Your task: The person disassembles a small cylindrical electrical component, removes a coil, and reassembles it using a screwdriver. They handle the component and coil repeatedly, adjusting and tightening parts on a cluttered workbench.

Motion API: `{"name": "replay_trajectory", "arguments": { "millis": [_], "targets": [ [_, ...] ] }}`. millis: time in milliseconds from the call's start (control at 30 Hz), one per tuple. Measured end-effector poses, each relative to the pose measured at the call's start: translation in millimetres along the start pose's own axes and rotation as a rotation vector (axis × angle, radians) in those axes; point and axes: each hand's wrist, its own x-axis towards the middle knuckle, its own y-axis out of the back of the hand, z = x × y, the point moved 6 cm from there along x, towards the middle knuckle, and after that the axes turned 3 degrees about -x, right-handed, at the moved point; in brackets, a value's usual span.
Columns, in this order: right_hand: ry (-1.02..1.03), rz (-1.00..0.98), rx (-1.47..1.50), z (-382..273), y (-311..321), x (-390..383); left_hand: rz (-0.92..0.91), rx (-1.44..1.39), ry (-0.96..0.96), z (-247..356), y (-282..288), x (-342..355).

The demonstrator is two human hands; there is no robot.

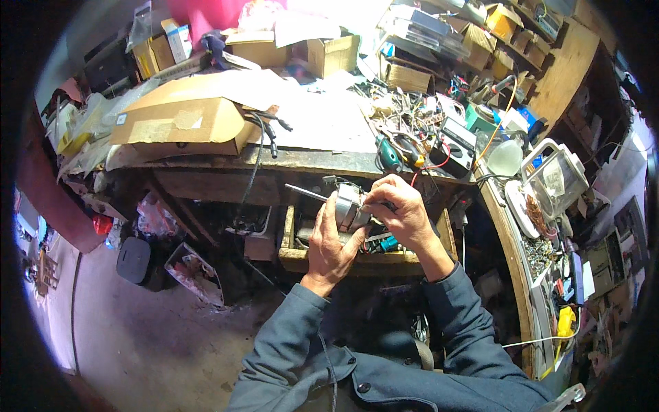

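Observation:
A small silver electric motor (pixel 347 200) with a long thin shaft sticking out to the left is held in front of the bench edge, above an open wooden drawer (pixel 295 255). My left hand (pixel 331 246) grips its body from below and the left, thumb on the near side. At the motor's right end my right hand (pixel 401 208) is closed, fingertips pinched against it. Whatever lies between those fingertips is hidden. Inside the drawer, under my hands, a teal tool (pixel 386 244) shows among other items.
A long cardboard box (pixel 185 127) lies on the bench's left, with black cables (pixel 264 130) hanging over the edge. Screwdrivers and loose tools (pixel 405 117) pile up at the right, beside a multimeter (pixel 454 147). A clear jug (pixel 556 175) stands on the right side bench. Below left is a bin (pixel 135 261).

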Motion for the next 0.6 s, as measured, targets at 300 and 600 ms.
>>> {"name": "replay_trajectory", "arguments": {
  "millis": [300,600],
  "targets": [
    [-0.036,-0.006,0.093,4.4,-2.0,0.5,0.020,-0.054,-0.014,-1.5,0.4,0.3],
    [-0.328,-0.018,0.432,22.6,-1.8,-4.4,-0.013,-0.098,-0.012,1.3,-3.4,-2.2]
  ]
}}
